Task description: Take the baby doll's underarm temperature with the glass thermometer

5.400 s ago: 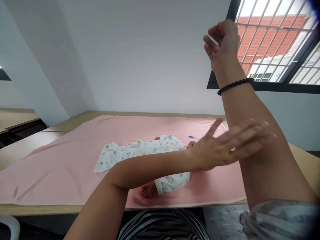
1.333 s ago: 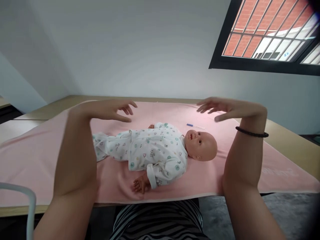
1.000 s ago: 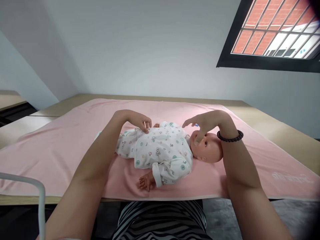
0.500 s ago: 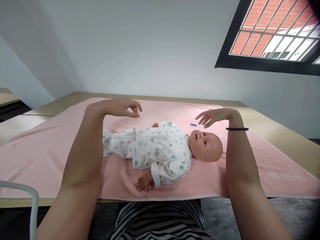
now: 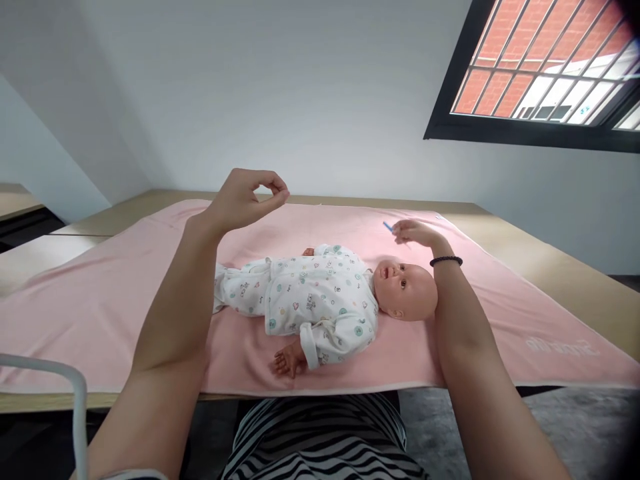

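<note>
A: Start at the left — what's there?

B: A white curved tube [image 5: 75, 400] sticks up at the near left edge, in front of the wooden table [image 5: 565, 280]. A pink blanket [image 5: 100, 313] covers most of the tabletop.

A: And the left hand?

B: The left hand [image 5: 245, 197] is raised in the air above the blanket's far side, beyond the doll's legs. Thumb and forefinger curl round to meet in a ring, the other fingers bent loosely; I see nothing between them.

A: The doll itself?

B: The baby doll [image 5: 325, 303] lies on its back in the middle of the blanket, legs toward the left, head toward the right, in a white printed suit. Its near arm lies out on the blanket, toward the table's front edge.

A: Then the right hand?

B: The right hand [image 5: 415, 232] is low over the blanket just beyond the doll's head, fingers pinched on a thin stick with a blue tip [image 5: 388, 226] — the tip pokes out to the left. A black bead bracelet [image 5: 446, 261] sits on that wrist, and the forearm passes close beside the doll's head.

A: Farther right?

B: Pale lettering on the blanket's near right corner, too blurred to read, and a barred window [image 5: 540, 73] up on the wall.
</note>
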The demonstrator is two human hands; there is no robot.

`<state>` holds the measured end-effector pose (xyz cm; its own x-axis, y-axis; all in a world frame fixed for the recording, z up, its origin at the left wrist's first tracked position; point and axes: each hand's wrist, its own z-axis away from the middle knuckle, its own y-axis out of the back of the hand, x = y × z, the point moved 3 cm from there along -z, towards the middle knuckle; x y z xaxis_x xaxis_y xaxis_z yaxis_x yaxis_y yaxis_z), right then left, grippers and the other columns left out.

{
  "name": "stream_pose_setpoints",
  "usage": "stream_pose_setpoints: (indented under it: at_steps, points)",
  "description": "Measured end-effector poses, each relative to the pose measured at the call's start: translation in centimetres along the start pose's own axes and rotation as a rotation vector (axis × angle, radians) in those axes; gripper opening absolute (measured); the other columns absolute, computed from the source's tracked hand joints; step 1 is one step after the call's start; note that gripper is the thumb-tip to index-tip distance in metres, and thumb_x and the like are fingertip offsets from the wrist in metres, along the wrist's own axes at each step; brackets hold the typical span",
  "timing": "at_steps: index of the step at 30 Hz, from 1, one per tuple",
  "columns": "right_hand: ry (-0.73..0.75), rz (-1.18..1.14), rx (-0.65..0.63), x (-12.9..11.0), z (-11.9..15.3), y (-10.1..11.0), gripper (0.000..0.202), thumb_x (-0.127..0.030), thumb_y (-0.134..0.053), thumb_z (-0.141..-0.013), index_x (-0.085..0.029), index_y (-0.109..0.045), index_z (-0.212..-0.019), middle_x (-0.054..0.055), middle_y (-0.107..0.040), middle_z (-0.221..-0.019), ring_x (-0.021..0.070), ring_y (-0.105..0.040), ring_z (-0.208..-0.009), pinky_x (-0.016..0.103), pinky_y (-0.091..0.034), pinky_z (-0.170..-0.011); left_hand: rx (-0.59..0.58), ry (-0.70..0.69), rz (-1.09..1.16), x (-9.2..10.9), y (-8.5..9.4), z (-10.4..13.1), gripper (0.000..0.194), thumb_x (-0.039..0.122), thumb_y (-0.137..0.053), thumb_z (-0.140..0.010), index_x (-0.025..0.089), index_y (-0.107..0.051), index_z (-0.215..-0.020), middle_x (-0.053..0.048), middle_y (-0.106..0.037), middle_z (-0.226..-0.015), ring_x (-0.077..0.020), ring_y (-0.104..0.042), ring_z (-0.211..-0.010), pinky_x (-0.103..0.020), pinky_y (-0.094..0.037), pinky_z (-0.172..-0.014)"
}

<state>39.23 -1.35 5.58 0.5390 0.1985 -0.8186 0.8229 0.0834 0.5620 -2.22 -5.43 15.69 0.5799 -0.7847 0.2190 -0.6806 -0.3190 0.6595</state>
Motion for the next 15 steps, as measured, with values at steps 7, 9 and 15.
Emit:
stream_pose_setpoints:
  at_steps: [7, 9, 15]
  points:
    - [0.634, 0.121, 0.303, -16.7, 5.3, 1.1, 0.021, -0.040, -0.072, -0.088, -0.021, -0.067, -0.098, 0.002, -0.065, -0.090, 0.0111, -0.060, -0.068, 0.028, -0.052, -0.062, 0.200, -0.340, 0.000, 9.1, 3.2, -1.1, 0.037, 0.037, -0.072, -0.088, 0.027, -0.067, -0.122, -0.004, -0.072, -0.118, -0.0230, -0.068, -0.107, -0.040, -0.056, -0.094]
    - [0.790, 0.260, 0.421, -21.5, 8.5, -1.1, 0.013, -0.034, -0.071, -0.090, -0.022, -0.072, -0.095, 0.001, -0.070, -0.086, 0.0127, -0.061, -0.071, 0.029, -0.051, -0.065, 0.206, -0.411, -0.047, 11.3, 3.6, -1.4, 0.049, 0.038, -0.075, -0.087, 0.028, -0.061, -0.133, -0.005, -0.067, -0.130, -0.0256, -0.064, -0.117, -0.043, -0.053, -0.101]
    - [0.955, 0.190, 0.462, -25.6, 13.6, -6.9, 0.006, -0.026, -0.072, -0.090, -0.023, -0.074, -0.095, -0.001, -0.075, -0.087, 0.0129, -0.065, -0.072, 0.028, -0.052, -0.062, 0.317, -0.509, -0.041, 13.1, 4.0, 0.4, 0.017, 0.023, -0.066, -0.095, 0.026, -0.072, -0.111, -0.002, -0.077, -0.098, -0.0187, -0.072, -0.092, -0.035, -0.057, -0.085]
